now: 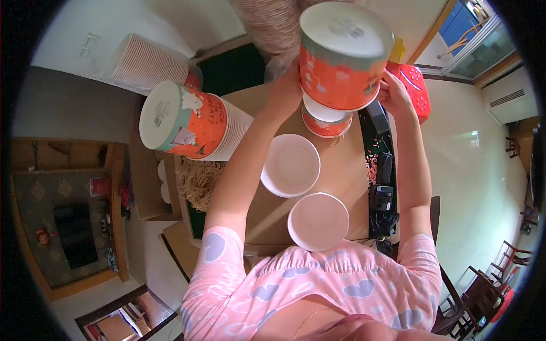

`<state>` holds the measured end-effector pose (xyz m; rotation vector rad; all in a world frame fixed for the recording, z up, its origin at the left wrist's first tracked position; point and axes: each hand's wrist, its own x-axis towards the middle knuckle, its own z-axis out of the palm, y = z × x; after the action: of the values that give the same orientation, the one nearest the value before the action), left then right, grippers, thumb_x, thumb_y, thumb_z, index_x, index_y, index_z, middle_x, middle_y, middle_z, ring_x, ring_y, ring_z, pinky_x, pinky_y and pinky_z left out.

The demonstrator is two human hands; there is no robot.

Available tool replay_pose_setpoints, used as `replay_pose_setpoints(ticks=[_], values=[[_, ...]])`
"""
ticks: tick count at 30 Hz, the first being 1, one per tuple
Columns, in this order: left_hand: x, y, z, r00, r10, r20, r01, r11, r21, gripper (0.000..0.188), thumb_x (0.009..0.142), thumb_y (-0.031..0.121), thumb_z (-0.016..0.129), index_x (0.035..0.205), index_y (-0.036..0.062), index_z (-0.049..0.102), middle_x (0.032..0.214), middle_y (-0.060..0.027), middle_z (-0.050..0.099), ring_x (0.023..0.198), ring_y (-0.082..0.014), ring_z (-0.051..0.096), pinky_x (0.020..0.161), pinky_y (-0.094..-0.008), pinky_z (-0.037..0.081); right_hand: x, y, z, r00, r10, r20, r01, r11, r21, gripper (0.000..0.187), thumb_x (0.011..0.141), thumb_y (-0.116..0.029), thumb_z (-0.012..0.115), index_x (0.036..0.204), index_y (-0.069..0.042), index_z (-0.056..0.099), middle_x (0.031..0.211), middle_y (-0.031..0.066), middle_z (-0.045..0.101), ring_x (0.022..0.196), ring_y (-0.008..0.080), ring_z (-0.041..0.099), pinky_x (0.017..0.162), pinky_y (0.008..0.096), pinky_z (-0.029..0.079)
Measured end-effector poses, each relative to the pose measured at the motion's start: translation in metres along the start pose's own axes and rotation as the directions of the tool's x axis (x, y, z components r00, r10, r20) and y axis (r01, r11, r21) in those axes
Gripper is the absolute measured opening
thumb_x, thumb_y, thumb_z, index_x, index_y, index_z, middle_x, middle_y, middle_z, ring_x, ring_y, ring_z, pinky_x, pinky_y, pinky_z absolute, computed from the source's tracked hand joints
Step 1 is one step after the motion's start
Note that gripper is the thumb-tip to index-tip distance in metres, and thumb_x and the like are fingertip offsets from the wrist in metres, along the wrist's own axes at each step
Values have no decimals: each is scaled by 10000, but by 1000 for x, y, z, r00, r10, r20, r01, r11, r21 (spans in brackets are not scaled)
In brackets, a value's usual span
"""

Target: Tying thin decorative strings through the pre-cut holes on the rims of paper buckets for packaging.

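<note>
An upside-down orange and green paper tub (341,74) is held up over the far side of the table, its pale base facing up. My left hand (287,85) grips its left side, with the fingertips hidden behind it. On the other side, my right hand (395,94) has its bent fingers at the tub's lower edge. Just below stands another orange paper tub (327,128), mouth up, with a white inside. Nearer to me are a white paper tub (291,166) and a second white tub (318,221), both showing their open mouths.
Left of my arm leans a tall stack of orange paper tubs (199,122), beside a heap of tan string (200,184). Wrapped stacked tubs (151,62) stand farther back. Along the table's right side lie black adapters (381,196) and small red and white bits (372,165). A red plastic stool (418,94) is beyond.
</note>
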<state>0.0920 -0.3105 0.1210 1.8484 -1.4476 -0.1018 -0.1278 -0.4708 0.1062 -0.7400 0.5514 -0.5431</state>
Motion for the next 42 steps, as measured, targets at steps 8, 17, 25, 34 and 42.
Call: replay_pose_setpoints(ticks=[8, 17, 25, 34, 42], values=[[3, -48, 37, 990, 92, 104, -119, 948, 295, 301, 896, 100, 424, 1183, 37, 489, 1062, -220, 587, 957, -374, 577, 820, -461, 462, 32, 50, -30, 991, -57, -121, 26, 969, -244, 233, 980, -267, 406, 938, -113, 576, 637, -81, 469, 475, 17, 325, 430, 177, 248], [-18, -80, 61, 988, 69, 138, -77, 996, 53, 283, 855, 116, 502, 1116, 6, 502, 1077, -239, 573, 979, -414, 559, 828, -460, 458, 37, 77, -55, 996, -68, 52, 79, 964, -253, 259, 978, -319, 439, 1015, -106, 581, 676, -97, 486, 548, 4, 393, 508, 161, 316], [-1, -70, 51, 997, 45, 58, -51, 991, 123, 287, 838, 96, 522, 1109, 3, 502, 1087, -236, 558, 1017, -413, 538, 857, -458, 455, 39, 51, -36, 986, -166, -7, 158, 951, -266, 285, 984, -313, 432, 1076, -85, 575, 1006, -18, 619, 909, 59, 563, 791, 242, 439], [-10, -86, 56, 994, 53, 99, -65, 990, 122, 314, 828, 79, 518, 1132, 6, 491, 1097, -241, 552, 1011, -419, 532, 857, -460, 454, 60, 66, -56, 994, -94, 57, 105, 963, -247, 298, 978, -333, 441, 1103, -95, 568, 1031, -26, 607, 924, 59, 561, 795, 237, 435], [-38, -80, 54, 961, -71, 269, 47, 994, 95, 263, 812, 66, 520, 1066, 12, 561, 1030, -219, 602, 963, -390, 567, 825, -446, 473, 39, 93, -84, 988, -81, 132, 130, 897, -422, 263, 968, -310, 477, 1043, -80, 583, 991, -40, 594, 922, 49, 529, 803, 235, 420]])
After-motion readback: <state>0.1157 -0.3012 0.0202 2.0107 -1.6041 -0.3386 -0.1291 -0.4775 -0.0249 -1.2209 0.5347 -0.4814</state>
